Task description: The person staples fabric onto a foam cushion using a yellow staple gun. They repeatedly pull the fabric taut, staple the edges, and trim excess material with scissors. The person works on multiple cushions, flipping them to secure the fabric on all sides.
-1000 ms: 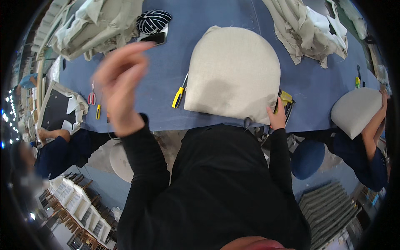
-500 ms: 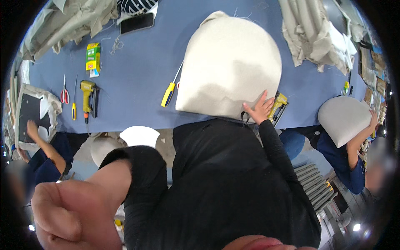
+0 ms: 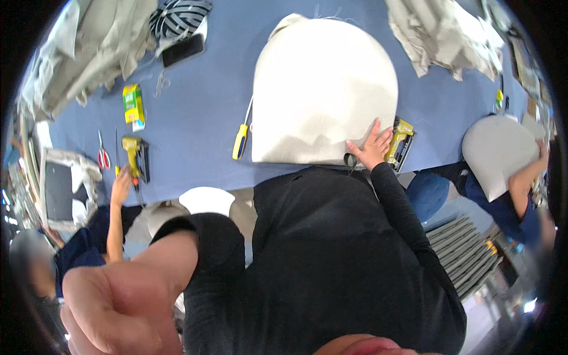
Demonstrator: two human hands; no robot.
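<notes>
A cream upholstered seat pad [image 3: 325, 89], rounded at its far end, lies on the blue-covered table before me. My right hand [image 3: 374, 151] rests on its near right corner with fingers spread. A small dark loop [image 3: 350, 160] sticks out beside that hand at the pad's front edge. Just right of the hand lies a yellow staple gun [image 3: 400, 142]. My left hand [image 3: 121, 302] is raised close to the camera, off the table, its fingers curled in; whatever they may hold is hidden. Against the pad's left side lies a screwdriver [image 3: 240, 141] with a yellow and blue handle.
A co-worker's hand [image 3: 122, 184] at left reaches a second staple gun [image 3: 135, 155], near red-handled scissors [image 3: 103, 157] and a green-yellow box [image 3: 134, 105]. Behind are a phone [image 3: 183, 51] and beige fabric [image 3: 112, 41]. Another person at right holds a grey pad [image 3: 500, 151].
The left co-worker's hand has moved from a fabric-covered frame to the screwdriver and staple gun beside it. The view has shifted slightly. My right hand stays on the pad; my left stays raised.
</notes>
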